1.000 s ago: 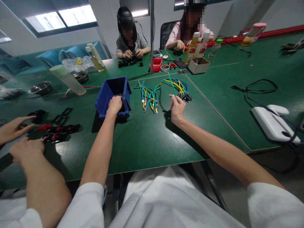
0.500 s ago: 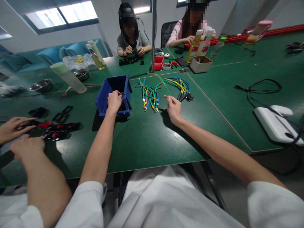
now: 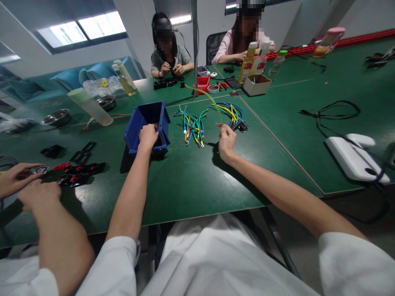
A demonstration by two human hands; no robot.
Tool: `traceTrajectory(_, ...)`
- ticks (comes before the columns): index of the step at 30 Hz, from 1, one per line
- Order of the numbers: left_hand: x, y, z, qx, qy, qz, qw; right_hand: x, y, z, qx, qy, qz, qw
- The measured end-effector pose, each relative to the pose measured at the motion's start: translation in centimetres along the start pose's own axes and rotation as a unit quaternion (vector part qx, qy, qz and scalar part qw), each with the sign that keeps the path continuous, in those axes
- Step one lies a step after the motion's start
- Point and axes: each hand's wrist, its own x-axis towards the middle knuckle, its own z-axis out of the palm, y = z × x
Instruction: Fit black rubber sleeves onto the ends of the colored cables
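Note:
My left hand (image 3: pixel 148 136) reaches into the blue bin (image 3: pixel 131 127); its fingertips are down among small dark parts and what they hold, if anything, is hidden. My right hand (image 3: pixel 227 142) is closed on a green-yellow wire (image 3: pixel 212 100), which arcs up and away to the left. Between the hands lies a loose pile of short coloured wires (image 3: pixel 193 129) with ring ends. Just beyond my right hand is a bundle of blue, yellow and green wires (image 3: pixel 236 113) with black ends.
A co-worker's hands (image 3: pixel 38 185) handle parts at the left, beside black and red pieces (image 3: pixel 82 170). Two people sit across the green table (image 3: pixel 185 197). A red box (image 3: pixel 203 84), an open carton (image 3: pixel 257 85), bottles (image 3: pixel 89 107) and a white device (image 3: pixel 354 158) stand around.
The wire in my right hand now arcs higher, its far end raised further left. My left hand stays in the bin, its fingers slightly lower. The view has shifted a little.

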Motion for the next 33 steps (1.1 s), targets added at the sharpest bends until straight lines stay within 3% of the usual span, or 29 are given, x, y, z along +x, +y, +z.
traceTrajectory(3,-0.1,0.3,-0.1,0.025,-0.043,-0.013,0.999,0.2,-0.2,0.0,-0.008,0.066,0.011,0.998)
traceTrajectory(10,0.1,0.2,-0.1,0.015,-0.061,0.004,0.998,0.4,0.1,0.0,-0.012,0.055,0.029,0.998)
traceTrajectory(13,0.1,0.2,0.1,-0.004,-0.015,0.036,0.999,0.3,0.3,-0.1,-0.031,0.031,0.024,0.999)
traceTrajectory(23,1.8,-1.5,1.3,-0.126,0.158,0.043,0.978,-0.5,-0.5,-0.1,-0.119,-0.080,-0.005,0.990)
traceTrajectory(28,1.9,-2.2,0.9,-0.209,0.191,0.026,0.959,-1.0,-1.0,-0.2,-0.148,-0.105,-0.013,0.983)
traceTrajectory(33,0.4,-1.9,-0.5,-0.242,0.199,-0.010,0.950,-1.0,-1.1,-0.1,-0.138,-0.113,-0.011,0.984)
